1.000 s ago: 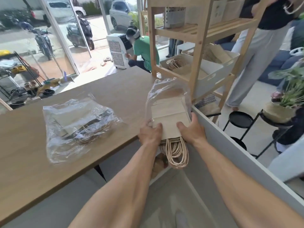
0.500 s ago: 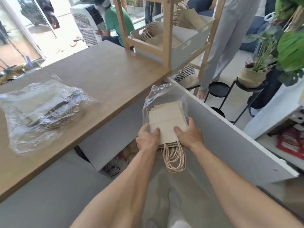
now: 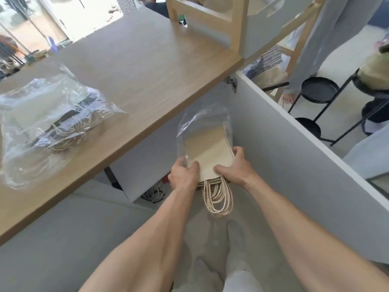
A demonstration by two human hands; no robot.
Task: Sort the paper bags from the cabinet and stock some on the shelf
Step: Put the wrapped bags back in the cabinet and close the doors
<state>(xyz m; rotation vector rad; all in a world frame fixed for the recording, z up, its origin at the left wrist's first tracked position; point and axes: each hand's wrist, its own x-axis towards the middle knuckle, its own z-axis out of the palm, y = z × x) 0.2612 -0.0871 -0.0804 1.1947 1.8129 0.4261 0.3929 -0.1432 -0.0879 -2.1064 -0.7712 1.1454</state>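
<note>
I hold a stack of beige paper bags (image 3: 208, 150) with both hands, below the counter edge and beside the open cabinet door (image 3: 294, 148). A clear plastic sleeve (image 3: 202, 121) covers the stack's far half. Cream rope handles (image 3: 217, 197) hang down from its near end. My left hand (image 3: 184, 173) grips the stack's left near corner, and my right hand (image 3: 233, 165) grips the right side. A second clear plastic pack of paper bags (image 3: 50, 123) lies on the wooden counter (image 3: 147, 66) at the left. The wooden shelf (image 3: 235, 24) stands on the counter's far right corner.
A grey bin (image 3: 269, 20) sits in the shelf's lowest level. Beyond the door stands a person in grey trousers (image 3: 324, 39), with black round stools (image 3: 320, 91) and a potted plant (image 3: 374, 70). Cables (image 3: 153, 194) lie on the floor under the counter.
The stack of bags has come down from counter height to below the counter edge, beside the open door. My view has tilted downward. Both hands keep their grip.
</note>
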